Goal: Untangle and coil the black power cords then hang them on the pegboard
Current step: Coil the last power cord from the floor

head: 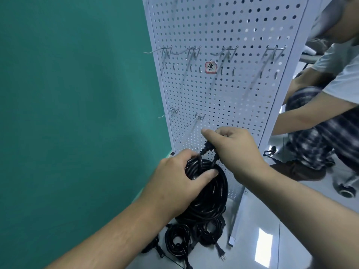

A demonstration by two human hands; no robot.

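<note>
Across the left half of the frame stands a green wall [68, 113], and right of it, filling the upper middle, a white pegboard [213, 90] on a glossy floor [272, 220]. At the right edge a second person [330, 94] crouches, busy with something I cannot make out. Low in the middle, in front of the board's foot, hangs the coil [209, 195], a thick bundle of black loops held off the floor. Under it, at bottom centre, more cords [178, 239] lie in smaller coils.

Left hand [174, 181] grips the top of the coil, fingers curled over the loops and thumb pressed across the front. Right hand [237, 150], just above and to the right, pinches the loose end [206, 149] near its plug, and the tail runs down into the bundle. Hooks [196, 119] jut from the board just above the hands, two low ones bare, with a bare row higher up.

This looks like tying off: the tail gets wrapped round the neck of the coil to bind the loops. To do it well, hold the left grip firm so no loop slips out, pull each turn snug with the right, and tuck the plug through the last turn. Leave an open eye at the top, wide enough for the nearest low hook; a loose wrap would likely let the bundle sag and spill once hung
</note>
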